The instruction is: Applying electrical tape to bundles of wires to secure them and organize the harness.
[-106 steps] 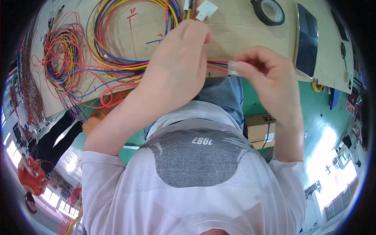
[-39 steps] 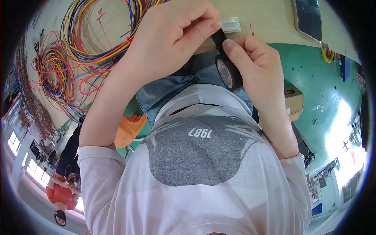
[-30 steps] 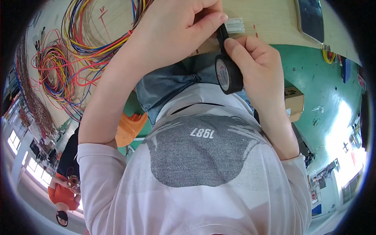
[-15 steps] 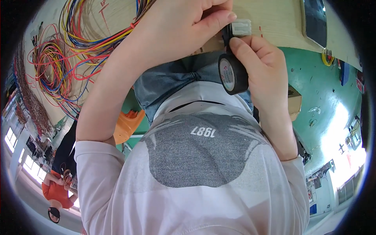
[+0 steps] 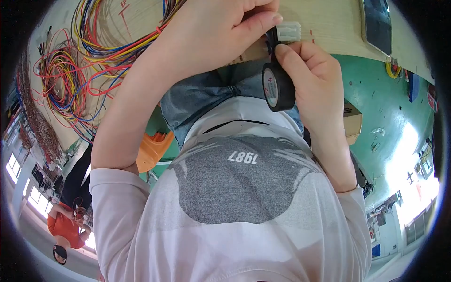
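Observation:
A roll of black electrical tape (image 5: 278, 88) hangs below my right hand (image 5: 314, 68). The thumb and curled forefinger of that hand pinch the strip of tape leading up from the roll. My left hand (image 5: 230, 30) is closed just above and to the left, its thumb tip pressed toward the forefinger. What it grips is hidden behind the hand, and its upper part is cut off by the frame's top edge. Beside both thumbs, at the table's near edge, a white plastic connector (image 5: 290, 32) shows, with the black strip running next to it.
Bundles of red, yellow, blue and black wires (image 5: 63, 87) lie on the wooden table (image 5: 329, 28) at the left. A dark-screened phone (image 5: 377, 26) is at the far right. An orange stool (image 5: 154, 150) and a cardboard box (image 5: 352, 123) stand below. A person in orange (image 5: 68, 228) is off left.
The tape roll and my right hand have shifted very slightly up and left. My left hand keeps its place. The person in orange has moved a little.

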